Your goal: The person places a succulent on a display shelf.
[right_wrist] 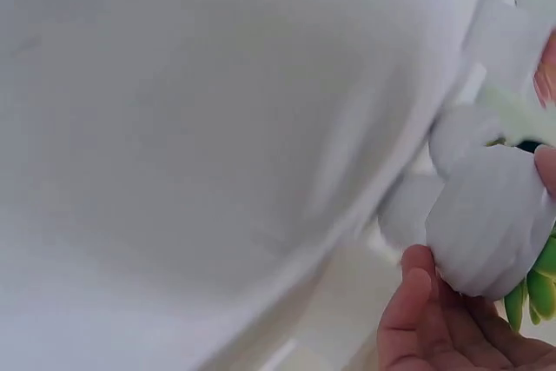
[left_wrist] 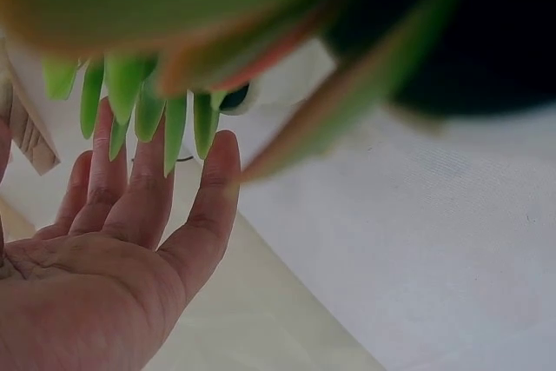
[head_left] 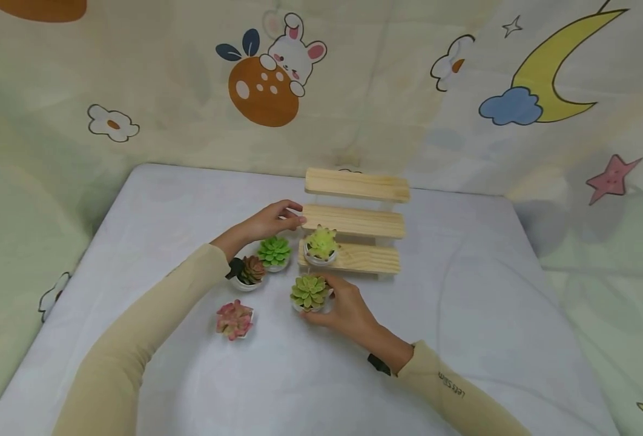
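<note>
A small green succulent in a white pot (head_left: 309, 293) is gripped by my right hand (head_left: 349, 309) just in front of a three-step wooden shelf (head_left: 351, 221). The right wrist view has the fingers around the white pot (right_wrist: 491, 223). My left hand (head_left: 267, 222) is at the left end of the middle step, fingertips by its edge; whether they touch cannot be told. Its fingers look loosely extended in the left wrist view, behind blurred leaves (left_wrist: 174, 6). On the lowest step's left end sits a yellow-green succulent (head_left: 321, 243).
Left of the shelf, under the left forearm, stand a bright green succulent (head_left: 274, 251) and a reddish-brown one (head_left: 252, 270). Nearer the front is a pink succulent (head_left: 235, 320), its pot tilted. A white cloth covers the table (head_left: 463, 315); a printed curtain (head_left: 180, 79) hangs behind.
</note>
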The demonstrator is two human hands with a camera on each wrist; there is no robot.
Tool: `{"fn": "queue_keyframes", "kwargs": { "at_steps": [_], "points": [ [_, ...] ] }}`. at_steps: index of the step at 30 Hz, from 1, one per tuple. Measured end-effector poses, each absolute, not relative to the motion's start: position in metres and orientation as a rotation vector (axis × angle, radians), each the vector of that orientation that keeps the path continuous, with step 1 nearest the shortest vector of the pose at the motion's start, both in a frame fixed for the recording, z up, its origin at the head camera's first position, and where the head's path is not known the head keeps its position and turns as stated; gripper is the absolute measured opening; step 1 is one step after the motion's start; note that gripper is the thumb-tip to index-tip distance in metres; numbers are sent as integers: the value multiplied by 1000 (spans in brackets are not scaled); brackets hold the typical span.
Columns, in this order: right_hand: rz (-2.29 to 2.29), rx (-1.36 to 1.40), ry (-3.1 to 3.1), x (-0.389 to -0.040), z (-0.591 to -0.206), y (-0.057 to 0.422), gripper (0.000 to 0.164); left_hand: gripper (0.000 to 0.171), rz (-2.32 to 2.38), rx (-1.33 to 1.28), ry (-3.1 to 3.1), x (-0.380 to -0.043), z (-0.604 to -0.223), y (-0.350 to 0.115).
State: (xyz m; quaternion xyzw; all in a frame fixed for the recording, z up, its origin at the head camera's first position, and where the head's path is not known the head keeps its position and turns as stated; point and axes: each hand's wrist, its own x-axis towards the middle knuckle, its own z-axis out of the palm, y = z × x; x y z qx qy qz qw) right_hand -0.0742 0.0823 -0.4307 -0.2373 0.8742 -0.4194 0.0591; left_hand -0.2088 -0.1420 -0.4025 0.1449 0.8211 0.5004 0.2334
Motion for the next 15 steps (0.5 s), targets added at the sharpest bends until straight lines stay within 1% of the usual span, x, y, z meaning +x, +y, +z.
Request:
{"fn": "queue_keyframes", "kwargs": {
  "at_steps": [7, 15],
  "points": [
    [-1308, -649, 2792, -75, -426, 114, 67, 52, 1374, 384, 2258, -209, -401, -143],
    [-1369, -548, 2908, -84, -409, 145, 65, 52, 1386, 391, 2246, -208, -401, -141]
  ]
}}
